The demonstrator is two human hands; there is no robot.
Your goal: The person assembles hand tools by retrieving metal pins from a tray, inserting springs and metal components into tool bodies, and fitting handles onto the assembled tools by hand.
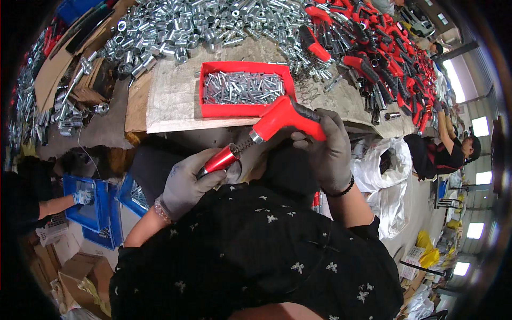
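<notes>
Two gray-gloved hands hold a red tube and a pistol-grip handle, a spring between them.
The left hand [186, 184] wraps the glossy red metal tube [223, 158], its open end tilted up toward the coil spring [246, 145]; the right hand [332, 152] grips the red-and-black pistol-grip handle [277, 120] above the lap. Just beyond, a red tray [229, 110] of small silver pins [242, 88] sits on a pale woven sheet [173, 96]; farther out lie silver metal fittings [181, 26] and, rightward, heaped red-and-black handles [392, 66].
</notes>
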